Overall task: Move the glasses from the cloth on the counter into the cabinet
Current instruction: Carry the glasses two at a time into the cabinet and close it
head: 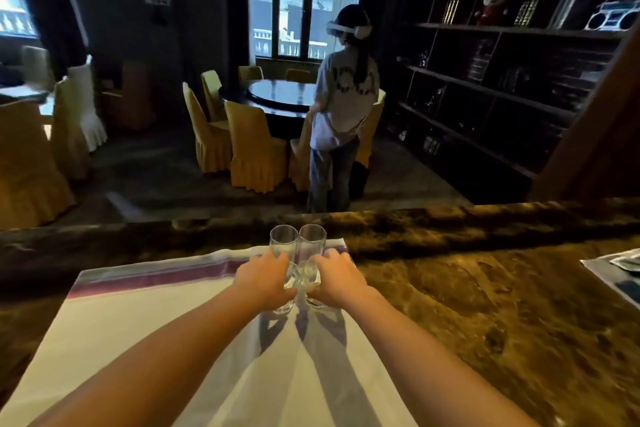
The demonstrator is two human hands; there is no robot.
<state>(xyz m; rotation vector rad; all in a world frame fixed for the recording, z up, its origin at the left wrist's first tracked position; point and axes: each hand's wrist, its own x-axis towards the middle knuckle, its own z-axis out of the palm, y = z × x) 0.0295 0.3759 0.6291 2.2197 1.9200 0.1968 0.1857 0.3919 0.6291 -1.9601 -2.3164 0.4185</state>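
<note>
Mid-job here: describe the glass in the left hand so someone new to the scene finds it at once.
Start at the marble counter and find the white cloth with the purple stripe. Near its far edge two tall clear glasses stand side by side, each gripped low by one hand. The left glass is the one the left hand holds; the right glass sits beside it in the right hand.

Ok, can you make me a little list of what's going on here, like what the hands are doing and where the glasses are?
left hand: left hand wrapped around the left glass
right hand: right hand wrapped around the right glass
glasses: two, clear, upright, side by side, rims almost touching
lifted or not: cannot tell
cloth: cloth is white with a purple stripe, spread on the counter
counter: brown, marbled
cabinet: not clearly in view
background: another person stands by a round table
</note>
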